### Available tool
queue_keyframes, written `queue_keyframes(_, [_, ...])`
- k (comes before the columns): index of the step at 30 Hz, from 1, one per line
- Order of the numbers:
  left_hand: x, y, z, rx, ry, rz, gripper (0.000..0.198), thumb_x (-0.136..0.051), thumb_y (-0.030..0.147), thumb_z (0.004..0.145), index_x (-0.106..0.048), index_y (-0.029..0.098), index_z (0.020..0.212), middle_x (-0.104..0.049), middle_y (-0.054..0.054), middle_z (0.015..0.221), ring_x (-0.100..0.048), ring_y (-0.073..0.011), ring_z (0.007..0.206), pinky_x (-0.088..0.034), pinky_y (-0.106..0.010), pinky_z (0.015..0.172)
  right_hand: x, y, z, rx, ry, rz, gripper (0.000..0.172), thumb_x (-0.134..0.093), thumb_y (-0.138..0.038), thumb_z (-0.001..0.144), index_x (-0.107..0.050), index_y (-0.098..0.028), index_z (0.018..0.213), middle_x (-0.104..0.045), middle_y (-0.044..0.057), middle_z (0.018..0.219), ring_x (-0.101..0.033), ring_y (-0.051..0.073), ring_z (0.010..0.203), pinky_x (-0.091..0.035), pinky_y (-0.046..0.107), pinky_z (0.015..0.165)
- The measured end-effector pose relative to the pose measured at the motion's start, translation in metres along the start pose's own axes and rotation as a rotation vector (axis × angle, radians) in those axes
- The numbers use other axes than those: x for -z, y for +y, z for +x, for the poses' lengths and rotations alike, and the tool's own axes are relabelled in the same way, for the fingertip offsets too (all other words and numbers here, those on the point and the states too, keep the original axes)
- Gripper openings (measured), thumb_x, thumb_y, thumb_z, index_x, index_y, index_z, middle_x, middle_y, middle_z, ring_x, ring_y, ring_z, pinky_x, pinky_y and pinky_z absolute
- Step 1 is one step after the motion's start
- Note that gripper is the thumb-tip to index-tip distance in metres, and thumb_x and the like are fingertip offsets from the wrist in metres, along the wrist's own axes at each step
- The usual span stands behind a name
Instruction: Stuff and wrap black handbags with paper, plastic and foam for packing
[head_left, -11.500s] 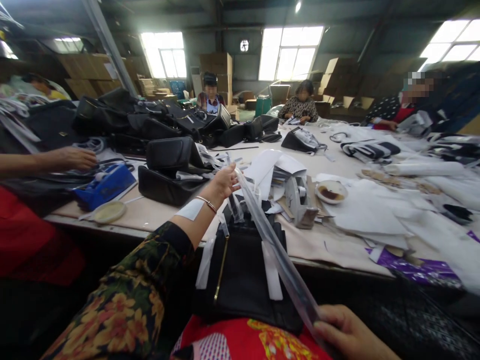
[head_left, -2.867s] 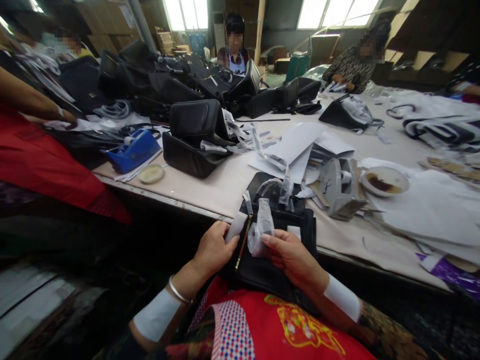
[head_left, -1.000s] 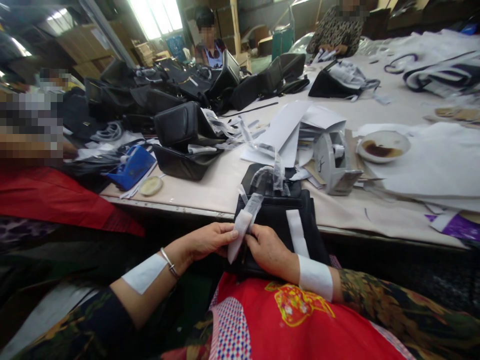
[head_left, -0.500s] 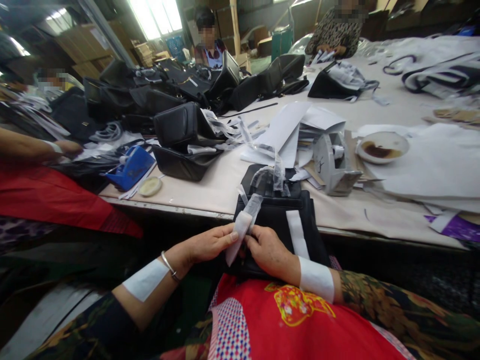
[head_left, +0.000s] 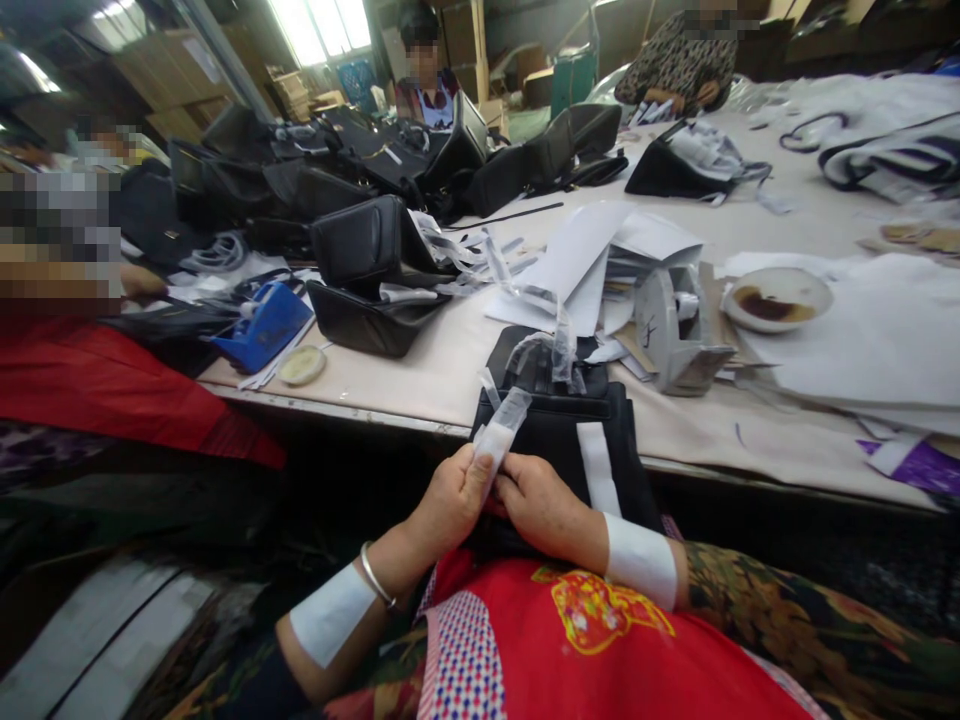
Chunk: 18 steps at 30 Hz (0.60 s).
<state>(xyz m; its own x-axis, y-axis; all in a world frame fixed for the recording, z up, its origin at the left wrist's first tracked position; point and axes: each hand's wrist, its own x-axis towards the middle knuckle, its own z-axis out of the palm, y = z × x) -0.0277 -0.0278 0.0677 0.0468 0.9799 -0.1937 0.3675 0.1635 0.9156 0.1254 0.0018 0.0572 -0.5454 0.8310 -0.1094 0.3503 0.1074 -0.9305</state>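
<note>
A black leather-like bag [head_left: 546, 430] rests against the table's front edge, partly over my lap. One of its straps carries a clear plastic wrap and a white paper-like wrap [head_left: 496, 440]. My left hand [head_left: 459, 492] is closed around this wrapped strap, thumb on top. Close beside it, my right hand [head_left: 546, 500] is curled with its fingertips at the strap's near side; its grip is partly hidden. A white strip [head_left: 597, 468] lies on the bag's right side. White patches cover both my forearms.
A grey tape dispenser [head_left: 675, 335] stands on the table beside a bowl of brown liquid [head_left: 776, 300]. To the left are a blue dispenser [head_left: 266, 328], a small round dish [head_left: 301, 365] and several black bags [head_left: 367, 270]. Co-workers sit left and across.
My left hand has shifted right and its fingers have closed lower around the white wrap. My right hand stays nearly in place. The co-worker at left leans further into view.
</note>
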Motion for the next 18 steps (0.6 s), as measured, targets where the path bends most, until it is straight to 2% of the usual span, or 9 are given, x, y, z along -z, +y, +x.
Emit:
queue_keyframes(2, [-0.002, -0.001, -0.001, 0.028, 0.021, 0.002, 0.047, -0.044, 0.06, 0.095, -0.057, 0.017, 0.083, -0.059, -0.001, 0.07, -0.055, -0.0145, 0.061, -0.045, -0.025, 0.054, 0.003, -0.001, -0.004, 0.031, -0.06, -0.166, 0.018, -0.048, -0.012, 0.088, -0.063, -0.016, 0.078, -0.068, 0.007, 0.077, -0.06, 0.017, 0.069, -0.042, 0.027, 0.065])
queue_keyframes(6, [0.0, -0.001, -0.002, 0.185, -0.081, -0.142, 0.05, -0.043, 0.066, 0.093, -0.055, 0.018, 0.083, -0.055, 0.002, 0.052, -0.048, -0.0111, 0.039, -0.033, -0.021, 0.037, 0.023, -0.01, -0.014, 0.249, -0.18, -0.6, 0.016, -0.051, -0.016, 0.09, -0.066, -0.014, 0.082, -0.067, 0.01, 0.081, -0.059, 0.019, 0.071, -0.041, 0.029, 0.065])
queue_keyframes(8, [0.003, 0.001, -0.001, 0.216, -0.121, -0.227, 0.053, -0.044, 0.068, 0.091, -0.056, 0.017, 0.084, -0.057, 0.002, 0.055, -0.045, -0.0092, 0.036, -0.03, -0.02, 0.034, 0.041, -0.018, -0.014, 0.342, -0.132, -0.693, 0.021, -0.048, -0.02, 0.094, -0.067, -0.015, 0.086, -0.067, 0.01, 0.083, -0.06, 0.02, 0.074, -0.042, 0.031, 0.068])
queue_keyframes(9, [0.004, 0.002, 0.0, 0.225, -0.129, -0.273, 0.054, -0.045, 0.069, 0.09, -0.056, 0.017, 0.085, -0.059, 0.001, 0.06, -0.046, -0.0081, 0.036, -0.029, -0.019, 0.032, 0.051, -0.021, -0.012, 0.381, -0.083, -0.716, 0.021, -0.049, -0.023, 0.096, -0.068, -0.015, 0.092, -0.067, 0.011, 0.089, -0.06, 0.022, 0.08, -0.044, 0.032, 0.072])
queue_keyframes(11, [0.005, 0.003, 0.001, 0.239, -0.134, -0.346, 0.053, -0.048, 0.069, 0.088, -0.055, 0.017, 0.086, -0.061, -0.001, 0.071, -0.046, -0.0064, 0.037, -0.028, -0.018, 0.031, 0.067, -0.027, -0.003, 0.477, -0.007, -0.77, 0.025, -0.054, -0.027, 0.095, -0.066, -0.015, 0.113, -0.065, 0.015, 0.113, -0.059, 0.028, 0.103, -0.043, 0.037, 0.087])
queue_keyframes(13, [0.005, 0.004, 0.003, 0.238, -0.142, -0.354, 0.052, -0.047, 0.068, 0.089, -0.053, 0.017, 0.086, -0.059, 0.001, 0.07, -0.045, -0.0056, 0.037, -0.026, -0.017, 0.03, 0.076, -0.028, 0.011, 0.602, -0.046, -0.837, 0.044, -0.061, -0.029, 0.092, -0.056, -0.018, 0.134, -0.053, 0.017, 0.14, -0.046, 0.034, 0.127, -0.036, 0.044, 0.101])
queue_keyframes(14, [0.004, 0.003, 0.003, 0.229, -0.151, -0.336, 0.051, -0.046, 0.068, 0.09, -0.053, 0.017, 0.086, -0.057, 0.001, 0.069, -0.045, -0.0055, 0.037, -0.027, -0.017, 0.031, 0.077, -0.027, 0.018, 0.657, -0.095, -0.863, 0.05, -0.062, -0.029, 0.092, -0.052, -0.02, 0.139, -0.047, 0.016, 0.146, -0.04, 0.035, 0.134, -0.032, 0.047, 0.104])
queue_keyframes(16, [0.003, 0.002, 0.003, 0.207, -0.175, -0.293, 0.049, -0.046, 0.065, 0.092, -0.054, 0.017, 0.089, -0.055, 0.002, 0.067, -0.045, -0.0053, 0.038, -0.029, -0.016, 0.033, 0.074, -0.023, 0.033, 0.731, -0.201, -0.895, 0.045, -0.058, -0.027, 0.094, -0.052, -0.02, 0.138, -0.051, 0.015, 0.143, -0.036, 0.033, 0.137, -0.03, 0.047, 0.105])
queue_keyframes(18, [0.002, 0.0, 0.001, 0.195, -0.197, -0.28, 0.046, -0.047, 0.063, 0.093, -0.054, 0.017, 0.092, -0.053, 0.003, 0.068, -0.044, -0.0046, 0.038, -0.031, -0.016, 0.035, 0.07, -0.021, 0.044, 0.792, -0.289, -0.909, 0.031, -0.055, -0.026, 0.096, -0.06, -0.015, 0.124, -0.062, 0.015, 0.127, -0.041, 0.03, 0.133, -0.031, 0.044, 0.103])
